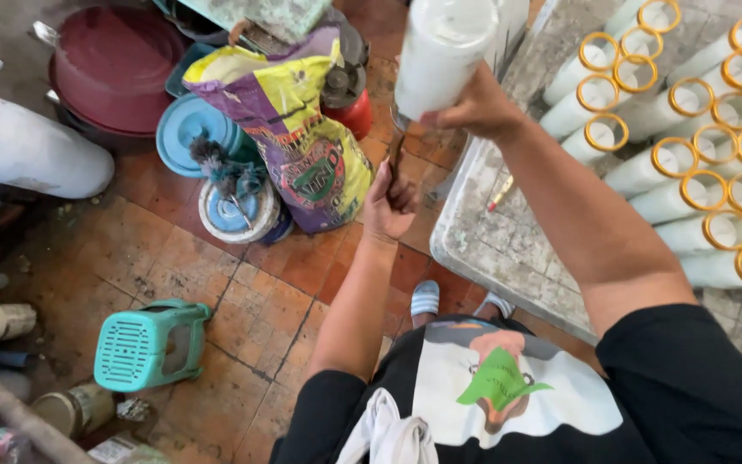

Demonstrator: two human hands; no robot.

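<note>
- The right hand (pixel 474 107) was seen at twelve o'clock, fingers wrapped round the lower end of a tall white cylinder (pixel 441 51), which was held up above the edge of the tabletop (pixel 491 249).
- The left hand (pixel 388 204) was closed round a thin dark tool (pixel 397 150), whose tip was pointed up at the bottom of the cylinder; whether contact was made cannot be told.
- At two to three o'clock, rows of white tubes with yellow rings (pixel 706 146) were packed closely together on the tabletop.
- A small red and yellow stick (pixel 501 194) was left lying on the tabletop, just beside the nearest tubes.
- At eleven o'clock, a purple and yellow sack (pixel 302 129) was stood on the tiled floor (pixel 242 283), with blue lidded tubs (pixel 216 172) touching it.
- A green plastic stool (pixel 152 342) was tipped on its side at eight o'clock.
- A big white drum (pixel 27 146) was laid at ten o'clock.
</note>
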